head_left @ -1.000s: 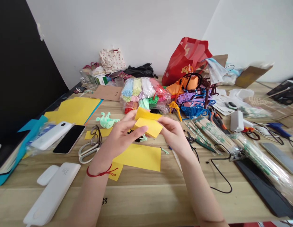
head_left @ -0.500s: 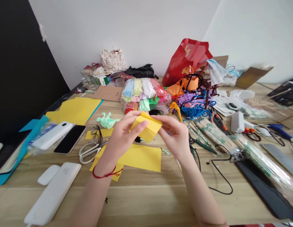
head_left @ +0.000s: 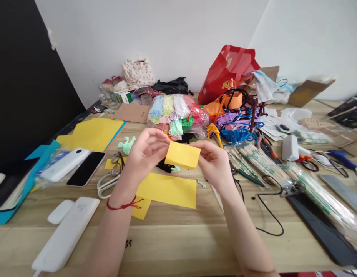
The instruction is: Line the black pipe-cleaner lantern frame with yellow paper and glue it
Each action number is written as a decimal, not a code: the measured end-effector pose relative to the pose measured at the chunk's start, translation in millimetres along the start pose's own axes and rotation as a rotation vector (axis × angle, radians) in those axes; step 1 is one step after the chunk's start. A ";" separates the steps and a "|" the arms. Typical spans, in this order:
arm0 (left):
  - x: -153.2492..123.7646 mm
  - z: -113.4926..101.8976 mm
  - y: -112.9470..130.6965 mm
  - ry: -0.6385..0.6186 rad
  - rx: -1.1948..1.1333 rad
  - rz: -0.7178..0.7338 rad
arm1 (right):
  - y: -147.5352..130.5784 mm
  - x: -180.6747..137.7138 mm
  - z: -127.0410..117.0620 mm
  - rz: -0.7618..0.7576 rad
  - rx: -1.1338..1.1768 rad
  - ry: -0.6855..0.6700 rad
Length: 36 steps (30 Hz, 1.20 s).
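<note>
A small folded piece of yellow paper (head_left: pixel 183 155), boxy in shape, is held up above the table between both hands. My left hand (head_left: pixel 148 156) pinches its left side with thumb and fingers, a red cord bracelet round the wrist. On the right edge, my right hand (head_left: pixel 214 161) grips the paper, its fingertips partly behind it. Beneath the hands lies a larger yellow paper sheet (head_left: pixel 169 192) on the wooden table. Scissors with white handles (head_left: pixel 107 184) rest beside my left forearm, and a light green fuzzy figure (head_left: pixel 127 145) sits beyond them.
To the left are a phone (head_left: pixel 86 168), a white power bank (head_left: pixel 67 234) and yellow card sheets (head_left: pixel 92 134). A bag of coloured pipe cleaners (head_left: pixel 178 115) lies ahead. Pliers (head_left: pixel 247 177), wrapped stick bundles (head_left: pixel 264 167) and a black cable (head_left: pixel 272 213) are on the right.
The yellow paper has been turned so a flat rectangular face shows. My left thumb has come off its front and the left hand has shifted to the left edge.
</note>
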<state>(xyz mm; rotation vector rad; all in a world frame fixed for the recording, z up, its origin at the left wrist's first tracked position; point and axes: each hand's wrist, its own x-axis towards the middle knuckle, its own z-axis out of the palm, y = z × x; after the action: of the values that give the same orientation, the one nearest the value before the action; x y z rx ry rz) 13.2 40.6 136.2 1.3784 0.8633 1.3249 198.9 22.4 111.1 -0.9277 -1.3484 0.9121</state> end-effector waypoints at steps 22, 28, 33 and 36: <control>23.9 -76.6 -18.7 0.377 0.357 0.220 | 106.0 22.4 11.6 0.181 -0.317 -0.381; 9.7 -66.5 -3.4 0.483 0.340 0.437 | 55.4 26.1 -11.3 0.026 0.025 -0.357; -2.8 -48.6 10.3 0.450 0.318 0.583 | 26.0 13.4 -11.7 -0.088 0.162 -0.245; -7.3 -45.6 16.7 0.460 0.337 0.604 | 13.2 7.9 -11.1 -0.203 0.087 -0.162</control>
<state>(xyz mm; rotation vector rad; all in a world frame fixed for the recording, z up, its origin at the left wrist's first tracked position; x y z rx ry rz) -34.9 37.5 145.8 1.7074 1.0517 2.0893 210.1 34.4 101.7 -0.6480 -1.4988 0.8959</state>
